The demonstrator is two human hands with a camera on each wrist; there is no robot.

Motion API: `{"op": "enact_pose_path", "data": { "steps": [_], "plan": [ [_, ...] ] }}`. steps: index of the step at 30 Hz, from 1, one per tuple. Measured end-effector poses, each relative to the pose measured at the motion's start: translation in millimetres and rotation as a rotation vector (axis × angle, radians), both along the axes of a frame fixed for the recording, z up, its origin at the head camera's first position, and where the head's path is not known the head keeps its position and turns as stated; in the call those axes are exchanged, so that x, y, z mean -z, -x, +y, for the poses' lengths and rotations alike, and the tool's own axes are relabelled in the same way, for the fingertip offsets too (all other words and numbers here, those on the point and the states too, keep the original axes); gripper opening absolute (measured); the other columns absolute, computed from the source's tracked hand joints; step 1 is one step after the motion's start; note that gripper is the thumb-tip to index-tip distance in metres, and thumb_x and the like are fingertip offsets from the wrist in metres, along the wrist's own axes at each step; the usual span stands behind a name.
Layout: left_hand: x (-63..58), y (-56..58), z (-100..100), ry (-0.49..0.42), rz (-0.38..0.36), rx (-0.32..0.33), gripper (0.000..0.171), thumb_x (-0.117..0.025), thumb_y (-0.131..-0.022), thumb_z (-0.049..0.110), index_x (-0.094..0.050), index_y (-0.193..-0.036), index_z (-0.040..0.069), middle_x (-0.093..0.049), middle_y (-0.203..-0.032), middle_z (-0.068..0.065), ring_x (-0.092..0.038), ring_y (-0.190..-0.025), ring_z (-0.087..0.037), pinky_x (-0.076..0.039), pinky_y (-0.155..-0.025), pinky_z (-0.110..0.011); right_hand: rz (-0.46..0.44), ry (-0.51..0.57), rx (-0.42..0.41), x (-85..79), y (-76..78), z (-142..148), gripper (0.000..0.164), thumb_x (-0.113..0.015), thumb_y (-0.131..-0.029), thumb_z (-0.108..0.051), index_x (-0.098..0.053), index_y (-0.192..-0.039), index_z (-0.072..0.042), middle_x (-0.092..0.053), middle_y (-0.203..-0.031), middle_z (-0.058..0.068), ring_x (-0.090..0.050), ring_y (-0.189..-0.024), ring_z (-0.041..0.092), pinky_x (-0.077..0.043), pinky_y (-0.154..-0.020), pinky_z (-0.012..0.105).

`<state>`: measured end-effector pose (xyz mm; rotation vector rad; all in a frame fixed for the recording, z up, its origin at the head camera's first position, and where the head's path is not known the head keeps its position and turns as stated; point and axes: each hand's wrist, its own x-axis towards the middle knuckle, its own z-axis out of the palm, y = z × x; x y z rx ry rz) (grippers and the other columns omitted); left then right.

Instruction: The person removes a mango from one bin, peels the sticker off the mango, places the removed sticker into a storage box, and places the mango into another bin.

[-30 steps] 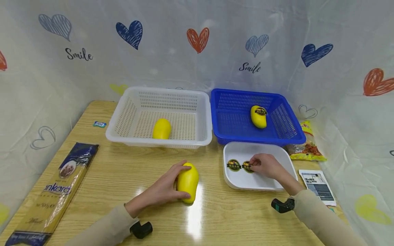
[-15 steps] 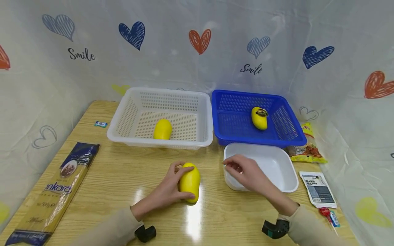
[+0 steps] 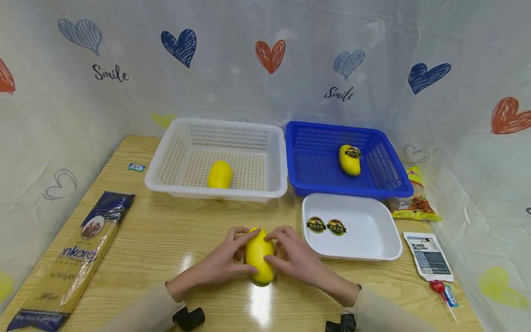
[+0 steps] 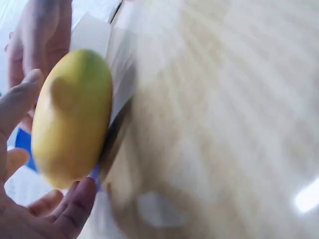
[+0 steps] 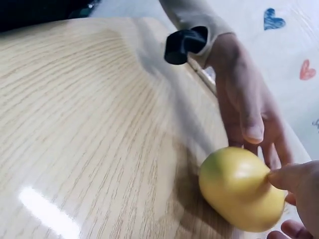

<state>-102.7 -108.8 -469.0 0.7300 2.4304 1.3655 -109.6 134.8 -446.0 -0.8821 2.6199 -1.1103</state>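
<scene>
At the lower centre of the frame, a person's left hand (image 3: pixel 224 258) and right hand (image 3: pixel 296 258) pinch a yellow mango (image 3: pixel 259 253) between curved fingers and thumbs, one from each side, at a wood-grain counter (image 3: pixel 174 235). A white tray (image 3: pixel 371 233) bearing two round stickers (image 3: pixel 336 227) sits centre right.

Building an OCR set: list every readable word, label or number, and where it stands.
"Smile", twice: backdrop
"nkard", beginning unclear: long packet
"500g", faint: same packet
Too small or blurred: tray stickers, mango sticker, candy wrappers, white pouch, snack bag, packet's fine print.
</scene>
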Motion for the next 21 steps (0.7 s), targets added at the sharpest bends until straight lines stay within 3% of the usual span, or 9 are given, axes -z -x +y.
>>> {"op": "enact_pose_path", "data": {
  "steps": [3,6,9,13,16,19,21],
  "plan": [
    [-13.4,6.5,-15.4,0.015,0.038,0.025,0.074,-0.075,-0.087,0.032,-0.04,-0.15,0.014,-0.037,-0.143,-0.016,-0.054,-0.108,-0.028,-0.052,-0.087,-0.037,0.001,0.002,0.01,3.6,1.2,-5.2,0.035,-0.071,-0.091,-0.032,-0.058,-0.12,-0.017,-0.049,-0.122,0.003,-0.058,-0.103,0.023,-0.053,-0.079,0.032],
    [-35.0,19.2,-38.5,0.026,0.158,-0.006,0.063,-0.074,-0.089,0.027,-0.047,-0.144,0.01,-0.049,-0.137,-0.012,-0.056,-0.112,-0.03,-0.053,-0.088,-0.039,-0.051,0.05,-0.011,6.0,2.2,-8.8,0.035,-0.072,-0.091,-0.029,-0.057,-0.121,-0.016,-0.047,-0.126,0.005,-0.058,-0.105,0.022,-0.055,-0.08,0.033],
    [-60.1,39.9,-66.6,0.013,0.281,-0.078,0.051,-0.071,-0.091,0.017,-0.052,-0.137,0.005,-0.056,-0.131,-0.013,-0.057,-0.112,-0.031,-0.053,-0.088,-0.043,-0.098,0.073,-0.038,7.1,1.9,-9.7,0.036,-0.07,-0.092,-0.026,-0.055,-0.124,-0.016,-0.046,-0.128,0.007,-0.059,-0.101,0.021,-0.056,-0.075,0.028],
    [-89.3,71.3,-110.0,0.102,0.4,-0.234,0.041,-0.065,-0.096,0.014,-0.054,-0.134,0.001,-0.052,-0.137,-0.018,-0.051,-0.121,-0.037,-0.045,-0.095,-0.055,-0.142,0.07,-0.068,7.9,0.3,-10.8,0.041,-0.068,-0.094,-0.027,-0.051,-0.13,-0.017,-0.044,-0.132,0.009,-0.06,-0.096,0.02,-0.054,-0.072,0.022],
    [-103.2,90.3,-142.7,0.218,0.381,-0.324,0.045,-0.059,-0.1,0.021,-0.05,-0.138,-0.002,-0.036,-0.149,-0.024,-0.033,-0.134,-0.047,-0.031,-0.102,-0.066,-0.164,0.071,-0.108,8.2,-0.8,-12.5,0.046,-0.067,-0.094,-0.029,-0.047,-0.133,-0.017,-0.042,-0.136,0.011,-0.059,-0.096,0.019,-0.055,-0.072,0.023],
    [-106.3,104.6,-171.0,0.3,0.24,-0.368,0.055,-0.055,-0.102,0.029,-0.041,-0.143,-0.004,-0.017,-0.155,-0.03,-0.015,-0.14,-0.053,-0.02,-0.104,-0.07,-0.149,0.051,-0.153,7.9,-1.4,-13.8,0.048,-0.065,-0.095,-0.03,-0.044,-0.136,-0.015,-0.04,-0.14,0.012,-0.057,-0.096,0.018,-0.055,-0.074,0.026],
    [-103.3,112.3,-185.7,0.32,0.132,-0.369,0.063,-0.054,-0.102,0.034,-0.035,-0.147,-0.005,-0.009,-0.156,-0.032,-0.009,-0.14,-0.054,-0.017,-0.104,-0.071,-0.149,0.039,-0.171,8.0,-1.3,-14.0,0.048,-0.064,-0.096,-0.029,-0.043,-0.137,-0.015,-0.039,-0.142,0.012,-0.055,-0.096,0.018,-0.055,-0.075,0.025]
  ]
}}
